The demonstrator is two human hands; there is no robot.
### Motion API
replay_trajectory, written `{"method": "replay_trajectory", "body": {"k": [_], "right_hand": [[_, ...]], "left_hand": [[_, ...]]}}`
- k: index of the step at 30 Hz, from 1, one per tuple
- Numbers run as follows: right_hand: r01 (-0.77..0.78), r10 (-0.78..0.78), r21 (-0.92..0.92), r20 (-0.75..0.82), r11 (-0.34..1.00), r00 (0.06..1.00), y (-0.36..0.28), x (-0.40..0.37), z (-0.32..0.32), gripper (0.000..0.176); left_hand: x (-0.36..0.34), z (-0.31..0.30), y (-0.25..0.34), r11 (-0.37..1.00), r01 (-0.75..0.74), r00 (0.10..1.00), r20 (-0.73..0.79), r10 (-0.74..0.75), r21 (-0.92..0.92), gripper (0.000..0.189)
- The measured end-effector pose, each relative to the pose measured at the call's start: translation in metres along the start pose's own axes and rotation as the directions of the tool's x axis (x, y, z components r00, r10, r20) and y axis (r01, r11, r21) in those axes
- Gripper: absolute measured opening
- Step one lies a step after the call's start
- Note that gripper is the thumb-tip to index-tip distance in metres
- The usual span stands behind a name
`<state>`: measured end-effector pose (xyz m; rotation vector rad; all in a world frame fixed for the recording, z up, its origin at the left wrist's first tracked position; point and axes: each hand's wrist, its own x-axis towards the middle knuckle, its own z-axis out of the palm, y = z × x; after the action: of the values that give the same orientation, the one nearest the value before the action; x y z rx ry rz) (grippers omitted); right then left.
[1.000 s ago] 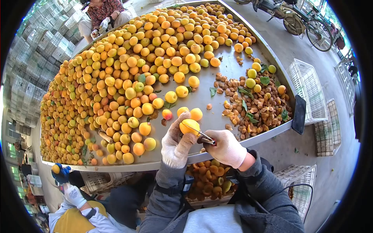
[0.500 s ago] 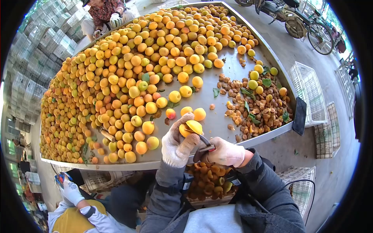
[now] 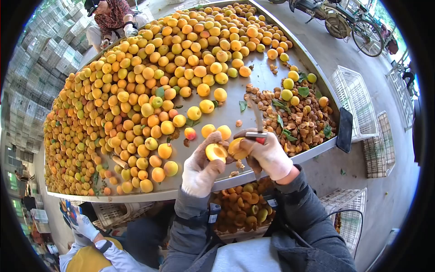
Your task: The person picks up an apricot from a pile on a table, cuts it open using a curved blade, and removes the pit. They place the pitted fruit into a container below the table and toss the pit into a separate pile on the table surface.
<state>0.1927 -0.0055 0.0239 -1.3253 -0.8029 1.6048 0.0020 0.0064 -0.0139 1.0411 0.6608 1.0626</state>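
Smooth grey sheet-metal table (image 3: pixel 267 81), heaped with round orange apricots (image 3: pixel 136 90); brown wrinkled pits (image 3: pixel 297 124) piled right. Above near rim: whole 1 s ago, now split into 2 cupped halves. Left hand (image 3: pixel 201 168), knit-gloved, fingers clamped on left half (image 3: pixel 216 152), wet face up. Right hand (image 3: pixel 270 157) clamped on right half (image 3: pixel 236 148) plus knife (image 3: pixel 257 123), blade raised.
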Motion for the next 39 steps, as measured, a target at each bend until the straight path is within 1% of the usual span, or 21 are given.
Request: {"method": "replay_trajectory", "body": {"k": [1,3,6,8,9,11,13,14,15,16,17,19,21,23,27,31,33,34,35,37,39], "right_hand": [[-0.015,0.017,0.033,-0.059,0.999,0.998,-0.004,-0.001,0.001,0.025],[0.028,-0.025,0.094,-0.042,0.995,0.999,-0.007,-0.006,-0.008,0.025],[0.07,-0.056,0.099,-0.136,0.993,0.989,-0.009,-0.006,-0.018,0.019],[0.062,-0.051,0.087,-0.123,0.994,0.991,-0.012,-0.009,-0.02,0.02],[0.05,-0.042,0.075,-0.103,0.996,0.994,-0.013,-0.011,-0.02,0.021],[0.037,-0.036,0.05,-0.022,0.998,0.999,-0.01,-0.013,-0.014,0.022],[-0.004,0.012,-0.091,0.089,0.996,0.996,-0.012,-0.016,-0.003,0.02],[0.238,-0.224,-0.104,0.127,0.966,0.966,0.009,-0.004,0.006,0.021],[0.263,-0.25,-0.074,0.156,0.962,0.956,0.018,-0.003,0.008,0.022],[0.301,-0.293,-0.133,0.073,0.944,0.953,0.02,-0.003,0.01,0.022],[0.332,-0.34,-0.194,-0.009,0.923,0.941,0.019,-0.003,0.012,0.022],[0.186,-0.167,0.114,-0.159,0.976,0.973,-0.003,-0.009,0.006,0.022],[0.4,-0.324,0.28,-0.282,0.873,0.903,-0.003,-0.003,0.004,0.029],[0.519,-0.379,0.385,-0.384,0.763,0.842,-0.009,-0.004,0.012,0.028],[0.59,-0.463,0.342,-0.387,0.731,0.798,-0.003,-0.005,0.02,0.025],[0.581,-0.51,0.374,-0.279,0.722,0.814,0.005,-0.008,0.025,0.019],[0.677,-0.616,0.095,-0.338,0.73,0.711,0.008,-0.004,0.033,0.017],[0.755,-0.701,0.056,-0.332,0.653,0.631,0.01,0.001,0.036,0.018],[0.755,-0.701,0.057,-0.332,0.653,0.631,0.011,0.002,0.036,0.018],[0.607,-0.573,0.051,-0.275,0.793,0.772,0.012,0.002,0.035,0.019],[0.514,-0.412,0.365,-0.324,0.776,0.852,0.003,0.005,0.032,0.018]], "left_hand": [[0.0,-0.002,0.001,0.947,0.026,0.999,0.054,-0.009,-0.321,0.059],[-0.002,0.004,0.006,0.93,0.057,0.998,0.027,-0.051,-0.362,0.06],[-0.005,-0.001,0.012,0.943,0.158,0.985,0.115,-0.13,-0.293,0.059],[-0.012,-0.008,0.016,0.975,0.221,0.892,0.396,-0.217,0.035,0.063],[-0.01,-0.007,0.008,0.974,0.225,0.89,0.399,-0.22,0.035,0.063],[-0.005,-0.003,-0.015,0.9,0.19,0.98,0.123,-0.154,-0.392,0.062],[-0.001,0.002,-0.017,0.896,0.255,0.967,0.106,-0.232,-0.363,0.059],[0.002,0.007,-0.017,0.89,0.346,0.938,0.131,-0.32,-0.298,0.055],[0.002,0.01,-0.018,0.871,0.433,0.901,0.152,-0.407,-0.234,0.052],[-0.001,0.011,-0.017,0.814,0.469,0.883,0.174,-0.436,-0.342,0.045],[-0.002,0.012,-0.016,0.813,0.469,0.883,0.172,-0.436,-0.344,0.045],[-0.004,0.014,-0.016,0.745,0.47,0.863,0.068,-0.501,-0.474,0.049],[-0.005,0.018,-0.016,0.72,0.464,0.856,0.052,-0.515,-0.516,0.049],[-0.007,0.02,-0.019,0.732,0.484,0.847,0.047,-0.529,-0.479,0.049],[-0.009,0.031,-0.015,0.751,0.508,0.842,0.059,-0.536,-0.422,0.05],[-0.012,0.033,-0.019,0.86,0.432,0.894,0.005,-0.447,-0.273,0.053],[-0.013,0.031,-0.021,0.887,0.405,0.907,-0.021,-0.42,-0.224,0.051],[-0.013,0.031,-0.022,0.904,0.384,0.916,-0.047,-0.399,-0.188,0.046],[-0.013,0.031,-0.022,0.919,0.365,0.923,-0.072,-0.378,-0.151,0.042],[-0.012,0.035,-0.021,0.935,0.348,0.923,-0.15,-0.354,-0.065,0.042],[-0.011,0.035,-0.021,0.941,0.336,0.919,-0.227,-0.323,0.023,0.042]]}}
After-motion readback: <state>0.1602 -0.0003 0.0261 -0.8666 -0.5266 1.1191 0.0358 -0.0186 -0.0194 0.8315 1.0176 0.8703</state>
